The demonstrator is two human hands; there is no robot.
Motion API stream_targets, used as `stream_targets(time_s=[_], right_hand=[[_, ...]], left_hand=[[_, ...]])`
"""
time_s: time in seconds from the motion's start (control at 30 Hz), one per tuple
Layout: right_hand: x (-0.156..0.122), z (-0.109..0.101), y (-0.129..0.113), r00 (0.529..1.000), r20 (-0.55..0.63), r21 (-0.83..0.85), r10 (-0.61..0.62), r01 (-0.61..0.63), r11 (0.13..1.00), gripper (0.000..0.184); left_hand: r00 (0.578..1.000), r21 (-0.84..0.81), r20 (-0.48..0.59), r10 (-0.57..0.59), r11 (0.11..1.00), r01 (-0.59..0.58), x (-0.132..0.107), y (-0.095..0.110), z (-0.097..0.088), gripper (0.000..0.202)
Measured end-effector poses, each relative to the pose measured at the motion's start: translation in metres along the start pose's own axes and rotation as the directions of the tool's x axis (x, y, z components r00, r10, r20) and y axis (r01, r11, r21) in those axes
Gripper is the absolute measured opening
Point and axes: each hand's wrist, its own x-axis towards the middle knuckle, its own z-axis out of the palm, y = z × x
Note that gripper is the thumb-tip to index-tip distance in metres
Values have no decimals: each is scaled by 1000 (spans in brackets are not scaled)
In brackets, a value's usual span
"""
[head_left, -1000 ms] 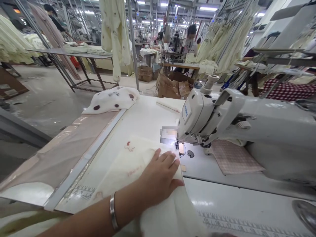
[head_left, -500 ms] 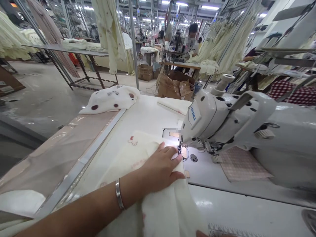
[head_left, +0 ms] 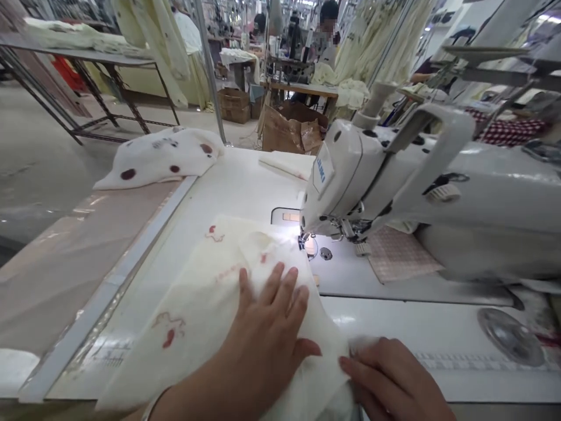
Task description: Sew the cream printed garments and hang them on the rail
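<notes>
A cream cloth with a red print (head_left: 205, 310) lies over the sewing machine's table, its far edge running to the machine's needle area (head_left: 302, 241). My left hand (head_left: 267, 327) lies flat on this cloth with fingers spread, a short way in front of the needle. At the cloth's right edge my right hand (head_left: 390, 374) is closed, thumb and fingers pinching the edge; a greyish blur beside the fingers is too smeared to name. The white sewing machine (head_left: 342, 175) stands to the right, its lamp lighting the needle plate.
A white spotted cloth (head_left: 162, 158) sits at the table's far left corner. A pink checked cloth (head_left: 398, 254) lies under the machine arm. Beyond the table are a cardboard box (head_left: 284, 131), a metal-legged table (head_left: 105, 58) and a person (head_left: 326, 35) at another machine.
My left hand has slid back from the needle toward me and flattened out. My right hand has come up into view at the cloth's right edge. The whole view has shifted.
</notes>
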Motion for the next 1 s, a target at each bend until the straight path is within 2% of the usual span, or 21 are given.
stream_targets(time_s=[0.27, 0.37, 0.43, 0.5, 0.6, 0.67, 0.83, 1.0], right_hand=[[3, 1, 5, 996, -67, -45, -57, 54, 998, 25], [7, -3, 7, 997, -15, -76, -72, 71, 995, 23], [11, -8, 9, 989, 46, -107, -143, 147, 983, 22], [19, -13, 13, 960, 95, -150, -265, 276, 949, 23], [34, -15, 18, 904, 154, -199, -399, 424, 884, 26], [46, -11, 20, 894, 145, -204, -423, 445, 872, 29], [82, 5, 29, 915, 39, -134, -401, 402, 906, 29], [110, 16, 50, 954, 42, -56, -298, 300, 952, 24]], left_hand=[[999, 7, -31, 34, 999, -34, -4, -9, 6, 50], [999, 12, -35, 36, 999, -35, -5, -8, 6, 50], [999, 4, -12, 39, 999, -39, -5, -10, 4, 51], [998, -16, 30, 57, 998, -56, -3, -16, -1, 51], [992, -56, 65, 112, 993, -108, 8, -34, -10, 51], [985, -75, 53, 163, 984, -159, 20, -51, -15, 50], [954, -50, 48, 295, 955, -293, 60, -95, -23, 49], [924, 7, 22, 381, 925, -381, 96, -124, -24, 50]])
